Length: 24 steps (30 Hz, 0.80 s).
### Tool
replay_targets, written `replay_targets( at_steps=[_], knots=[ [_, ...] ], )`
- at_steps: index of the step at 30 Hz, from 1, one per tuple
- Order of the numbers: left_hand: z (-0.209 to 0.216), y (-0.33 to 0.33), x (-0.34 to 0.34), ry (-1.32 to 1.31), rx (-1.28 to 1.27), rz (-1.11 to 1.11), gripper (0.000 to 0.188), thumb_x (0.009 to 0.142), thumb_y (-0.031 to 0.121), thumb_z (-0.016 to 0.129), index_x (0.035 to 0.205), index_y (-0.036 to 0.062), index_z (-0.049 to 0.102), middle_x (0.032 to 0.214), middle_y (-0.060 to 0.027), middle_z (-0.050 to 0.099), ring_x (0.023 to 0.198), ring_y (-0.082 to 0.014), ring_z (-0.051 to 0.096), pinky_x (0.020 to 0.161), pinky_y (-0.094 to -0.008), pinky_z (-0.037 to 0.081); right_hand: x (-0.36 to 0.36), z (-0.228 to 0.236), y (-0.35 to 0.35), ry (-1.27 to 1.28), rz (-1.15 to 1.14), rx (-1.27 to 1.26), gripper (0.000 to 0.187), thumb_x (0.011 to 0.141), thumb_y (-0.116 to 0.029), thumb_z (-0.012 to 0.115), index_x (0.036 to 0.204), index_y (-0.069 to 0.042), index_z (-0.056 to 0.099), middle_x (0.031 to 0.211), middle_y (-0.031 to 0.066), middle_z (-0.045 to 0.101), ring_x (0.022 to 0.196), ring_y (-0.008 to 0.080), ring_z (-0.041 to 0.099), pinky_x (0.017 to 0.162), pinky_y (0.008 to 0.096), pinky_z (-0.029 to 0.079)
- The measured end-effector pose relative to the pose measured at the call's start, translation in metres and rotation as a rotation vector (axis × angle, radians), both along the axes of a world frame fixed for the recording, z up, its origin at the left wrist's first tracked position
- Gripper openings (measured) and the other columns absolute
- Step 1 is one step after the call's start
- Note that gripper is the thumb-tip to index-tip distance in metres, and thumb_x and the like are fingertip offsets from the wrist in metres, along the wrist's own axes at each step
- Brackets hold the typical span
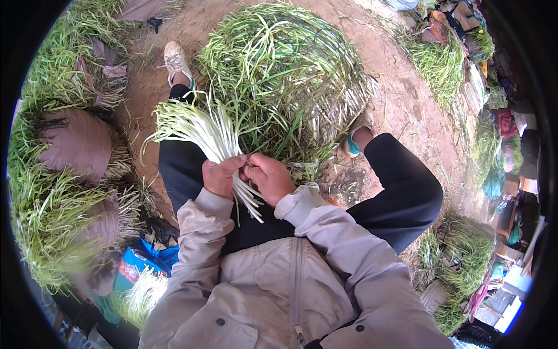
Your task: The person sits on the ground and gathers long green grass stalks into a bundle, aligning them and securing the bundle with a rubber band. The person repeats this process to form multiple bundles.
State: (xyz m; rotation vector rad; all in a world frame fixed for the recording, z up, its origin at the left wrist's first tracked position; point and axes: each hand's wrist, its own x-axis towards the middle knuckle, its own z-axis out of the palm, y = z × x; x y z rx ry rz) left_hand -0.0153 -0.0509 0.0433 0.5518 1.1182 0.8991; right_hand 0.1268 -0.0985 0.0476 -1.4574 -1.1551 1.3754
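My left hand is closed around a bunch of long green-and-white stalks, which look like garlic chives. Their loose pale green tips fan out to the upper left, over my knee. Below the fist the white ends hang down over my lap. Right against the bunch, my right hand has its fingers curled together close to the left thumb; what they pinch, if anything, is hidden. A large heap of the same kind of stalks lies on the ground just beyond my hands, between my feet.
Wrapped bundles of greens line the left side. A blue bag and a pile of pale stalks sit by my left elbow. More greens lie at the right, with clutter along the far right edge. The ground is brown, with scattered bits.
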Motion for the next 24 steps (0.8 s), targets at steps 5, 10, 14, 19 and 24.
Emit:
replay_targets(
  at_steps=[5, 10, 14, 19, 24],
  knots=[
    [0.004, 0.010, 0.001, 0.036, 0.007, 0.013, 0.017, 0.081, 0.007, 0.071, 0.095, -0.0038, 0.069, 0.082, -0.0135, 0.073, 0.052, -0.0160, 0.058, 0.049, -0.0286, 0.047, 0.018, -0.038, -0.018, -0.357, 0.174, -0.042, 0.019, 0.092, -0.022, 0.063, 0.088, -0.004, 0.060, 0.084, 0.0216, 0.065, 0.081, 0.0437, 0.063, 0.070, 0.0485, 0.049],
    [0.017, 0.021, -0.020, -0.126, 0.061, 0.129, 0.021, 0.083, 0.008, 0.072, 0.099, -0.0019, 0.064, 0.080, -0.0120, 0.070, 0.053, -0.0158, 0.060, 0.049, -0.0282, 0.052, 0.054, -0.102, -0.019, -0.829, 0.209, -0.081, 0.022, 0.089, -0.024, 0.060, 0.085, -0.003, 0.062, 0.085, 0.0218, 0.064, 0.082, 0.0418, 0.061, 0.075, 0.0476, 0.047],
    [0.024, 0.029, -0.053, -0.070, 0.023, 0.058, 0.026, 0.089, 0.016, 0.072, 0.106, 0.0023, 0.059, 0.084, -0.0076, 0.066, 0.056, -0.0157, 0.061, 0.057, -0.0329, 0.057, 0.077, -0.117, 0.009, -0.730, -0.223, -0.001, 0.011, 0.091, -0.014, 0.059, 0.089, -0.005, 0.064, 0.090, 0.0215, 0.067, 0.085, 0.0413, 0.064, 0.075, 0.0492, 0.049],
    [0.032, 0.012, -0.066, -0.338, -0.037, 0.035, 0.023, 0.089, 0.016, 0.071, 0.103, 0.0005, 0.062, 0.081, -0.0067, 0.066, 0.089, -0.0295, 0.070, 0.097, -0.0521, 0.052, 0.082, -0.118, 0.057, -0.831, -0.200, -0.081, 0.016, 0.091, -0.021, 0.062, 0.095, -0.006, 0.066, 0.096, 0.0241, 0.068, 0.092, 0.0426, 0.065, 0.079, 0.0522, 0.049],
    [0.062, 0.027, -0.110, -0.569, 0.100, 0.062, 0.024, 0.095, 0.017, 0.063, 0.114, 0.0047, 0.058, 0.085, -0.0016, 0.060, 0.090, -0.0218, 0.067, 0.088, -0.0465, 0.054, 0.087, -0.139, 0.027, -0.866, 0.003, -0.245, 0.020, 0.091, -0.027, 0.064, 0.095, -0.008, 0.070, 0.095, 0.0244, 0.067, 0.092, 0.0440, 0.065, 0.078, 0.0526, 0.050]
  ],
)
